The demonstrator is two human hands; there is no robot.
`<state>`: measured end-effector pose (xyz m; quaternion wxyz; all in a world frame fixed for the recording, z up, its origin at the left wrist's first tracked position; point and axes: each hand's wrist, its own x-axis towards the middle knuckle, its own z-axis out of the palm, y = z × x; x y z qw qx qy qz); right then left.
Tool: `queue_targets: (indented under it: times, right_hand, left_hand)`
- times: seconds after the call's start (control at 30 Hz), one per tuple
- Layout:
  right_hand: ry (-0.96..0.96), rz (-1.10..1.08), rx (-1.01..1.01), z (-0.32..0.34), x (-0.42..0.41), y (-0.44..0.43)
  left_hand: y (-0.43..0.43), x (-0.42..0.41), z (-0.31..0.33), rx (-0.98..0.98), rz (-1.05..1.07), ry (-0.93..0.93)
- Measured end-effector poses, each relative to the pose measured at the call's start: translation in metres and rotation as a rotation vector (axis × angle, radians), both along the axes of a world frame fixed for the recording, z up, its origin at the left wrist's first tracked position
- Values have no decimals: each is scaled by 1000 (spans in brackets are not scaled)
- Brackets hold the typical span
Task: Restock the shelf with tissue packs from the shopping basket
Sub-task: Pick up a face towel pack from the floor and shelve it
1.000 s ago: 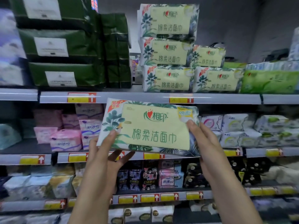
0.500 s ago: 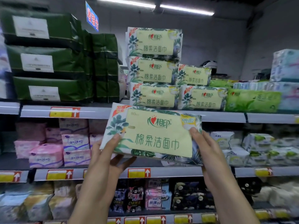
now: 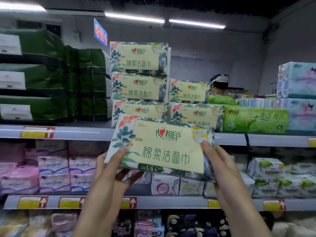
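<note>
Pale yellow-green panel, leaf print border: the tissue pack (image 3: 162, 147) is held up in front of the top shelf (image 3: 71, 133), face toward the camera, slightly tilted with its right end lower. It overlaps the shelf's front edge and covers the lower part of the stacked packs (image 3: 139, 77) of the same print.

Left hand (image 3: 109, 170): thumb pressed on the front lower-left corner of the pack, remaining fingers behind and under it. Right hand (image 3: 220, 168): thumb on the front near the upper-right, fingers wrapped behind the right end. Both hands are closed on the pack; it touches no shelf.

Stack on the top shelf: three high in the left column, two high in the right column (image 3: 191, 101). Left of the stack, dark green packs (image 3: 51, 77) with white labels, stacked three high. Right of the stack, a bright green pack (image 3: 254, 119), then pale blue packs (image 3: 297, 93).

Shelf below: pink and lavender packs (image 3: 53, 166) at left, white packs (image 3: 181, 186) under the held pack. Yellow-and-red price tags (image 3: 37, 132) on the shelf edges. Shopping basket not in view.
</note>
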<state>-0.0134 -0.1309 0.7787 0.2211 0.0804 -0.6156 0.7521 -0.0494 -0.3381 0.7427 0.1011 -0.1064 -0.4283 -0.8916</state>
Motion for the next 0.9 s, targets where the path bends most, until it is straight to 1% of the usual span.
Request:
queue_targets:
  times: [0.2, 0.37, 0.4, 0.5, 0.67, 0.8, 0.9]
  right_hand:
    - [13, 11, -3, 1, -4, 41]
    - [22, -42, 9, 15, -8, 80]
    - [49, -40, 11, 18, -12, 92]
    - [108, -20, 86, 19, -28, 114]
    - [170, -62, 190, 30, -54, 145]
    - [223, -62, 180, 41, -74, 161]
    - [255, -93, 190, 55, -94, 160]
  left_hand:
    - [41, 4, 5, -16, 55, -18]
    - [73, 6, 21, -269, 145, 32]
    - [83, 4, 24, -299, 157, 46]
    - [97, -3, 28, -321, 161, 64]
    - [116, -29, 31, -318, 95, 92]
    - [123, -49, 36, -354, 92, 111]
    - [120, -67, 54, -384, 125, 135]
